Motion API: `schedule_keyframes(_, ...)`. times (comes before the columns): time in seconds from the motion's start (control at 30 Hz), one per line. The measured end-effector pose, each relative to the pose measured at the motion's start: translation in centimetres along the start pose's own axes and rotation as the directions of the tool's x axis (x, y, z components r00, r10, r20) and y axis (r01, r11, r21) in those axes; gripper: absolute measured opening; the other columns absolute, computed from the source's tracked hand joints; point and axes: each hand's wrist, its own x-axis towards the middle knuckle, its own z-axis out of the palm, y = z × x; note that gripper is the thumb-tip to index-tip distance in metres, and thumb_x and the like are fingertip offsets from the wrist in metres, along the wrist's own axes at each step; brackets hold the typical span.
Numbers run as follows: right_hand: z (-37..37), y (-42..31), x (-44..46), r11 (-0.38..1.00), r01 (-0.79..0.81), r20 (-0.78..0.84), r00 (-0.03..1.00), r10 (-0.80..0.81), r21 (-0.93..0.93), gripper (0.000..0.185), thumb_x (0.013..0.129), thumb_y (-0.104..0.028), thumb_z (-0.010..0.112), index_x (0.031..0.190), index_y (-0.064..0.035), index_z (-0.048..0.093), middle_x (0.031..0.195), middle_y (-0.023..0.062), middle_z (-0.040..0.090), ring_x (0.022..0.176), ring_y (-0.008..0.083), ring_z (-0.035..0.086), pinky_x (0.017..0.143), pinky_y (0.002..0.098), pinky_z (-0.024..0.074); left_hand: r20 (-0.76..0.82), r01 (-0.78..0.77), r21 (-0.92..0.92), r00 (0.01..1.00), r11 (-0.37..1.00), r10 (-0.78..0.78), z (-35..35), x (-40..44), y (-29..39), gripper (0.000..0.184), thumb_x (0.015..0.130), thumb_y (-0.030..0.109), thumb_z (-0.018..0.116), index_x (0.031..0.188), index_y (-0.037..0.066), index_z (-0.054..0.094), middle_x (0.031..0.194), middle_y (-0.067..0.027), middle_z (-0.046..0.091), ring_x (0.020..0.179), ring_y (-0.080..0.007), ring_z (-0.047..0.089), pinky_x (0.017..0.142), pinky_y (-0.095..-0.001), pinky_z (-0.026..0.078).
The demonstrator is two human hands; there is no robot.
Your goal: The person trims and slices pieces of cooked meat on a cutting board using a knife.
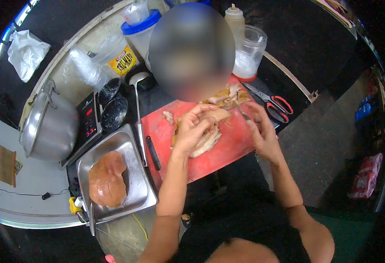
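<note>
The left hand point(197, 129) is over the middle of the red board point(234, 147), its grip bent closed with a pale slice of meat point(219, 115) pinched at the fingertips. Below it, partly covered by the hand, a larger pale piece point(206, 144) lies on the board. The right hand point(265, 133) is at the board's right side, its grip closed on a thin blade point(244, 115), mostly covered by the fingers. Cut pieces point(232, 93) lie at the far edge, and a small scrap point(168, 116) sits left of the left hand. A black handle point(153, 153) rests near the board's left edge, just beside a ladle point(140, 127). Further left, a metal tray point(140, 193) holds a glossy brown slab point(108, 179). Scissors point(275, 106) lie on the desk point(272, 83) right of the board, near a clear jar point(249, 52). A blurred patch hides what stands beyond the board.
</note>
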Motion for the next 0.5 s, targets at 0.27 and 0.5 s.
schedule_keyframes(0.27, -6.8, 2.7, -3.6, 0.978, -0.066, -0.253, 0.967, 0.015, -0.197, 0.046, 0.091, -0.006, 0.050, 0.135, -0.0066, 0.041, 0.078, 0.0002, 0.046, 0.071, 0.0096, 0.043, 0.069, 0.0236, 0.0388, -0.226, -0.145, 0.376, 0.944, 0.915, 0.242, -0.9, 1.2, 0.5, 0.029, 0.084, -0.001, 0.061, 0.113, 0.001, 0.059, 0.102, -0.0065, 0.064, 0.086, -0.0090, 0.061, 0.069, -0.0217, 0.050)
schedule_keyframes(0.5, -8.8, 2.9, -6.1, 0.976, -0.080, -0.274, 0.961, 0.022, -0.204, 0.045, 0.094, -0.011, 0.051, 0.137, -0.0081, 0.040, 0.072, -0.0036, 0.037, 0.066, 0.0070, 0.036, 0.060, 0.0216, 0.0301, 0.040, -0.204, 0.725, 0.966, 0.658, 0.256, 1.5, 7.5, -1.2, 0.027, 0.084, 0.013, 0.065, 0.110, 0.004, 0.064, 0.108, -0.0097, 0.064, 0.099, -0.0199, 0.060, 0.086, -0.0327, 0.048)
